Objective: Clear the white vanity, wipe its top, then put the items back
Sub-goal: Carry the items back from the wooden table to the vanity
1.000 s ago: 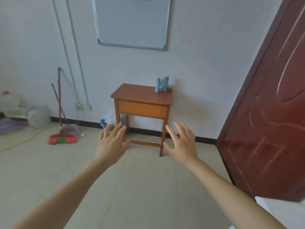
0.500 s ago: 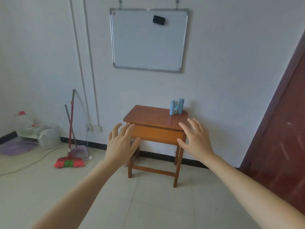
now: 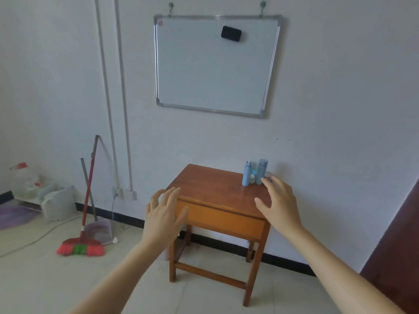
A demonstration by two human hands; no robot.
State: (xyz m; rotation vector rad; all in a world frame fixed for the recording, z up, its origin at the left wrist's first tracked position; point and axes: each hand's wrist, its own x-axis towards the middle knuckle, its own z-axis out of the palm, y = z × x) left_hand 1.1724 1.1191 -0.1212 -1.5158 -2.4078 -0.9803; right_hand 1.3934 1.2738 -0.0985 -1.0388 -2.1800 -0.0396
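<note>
Facing white plaster wall (image 3: 328, 87) over pale tiled floor (image 3: 45, 279), dark red-brown door (image 3: 399, 257) at right edge. Aluminium-framed whiteboard (image 3: 213, 64) hangs above small brown wooden table (image 3: 210, 186). Red-bristled broom (image 3: 80, 248) leans on wall, left. Left grip (image 3: 164, 217) released, fingers spread, at tabletop's front left corner. Right grip (image 3: 280, 203) released, fingertips just beside two light blue plastic bottles (image 3: 246, 174) and small white jar (image 3: 252, 178), upright at tabletop's back right corner. Black eraser (image 3: 231, 34) on whiteboard.

One head-worn view looks forward and slightly down, from standing height, at a wooden table (image 3: 213, 191) against the wall (image 3: 328, 98), fairly near.
</note>
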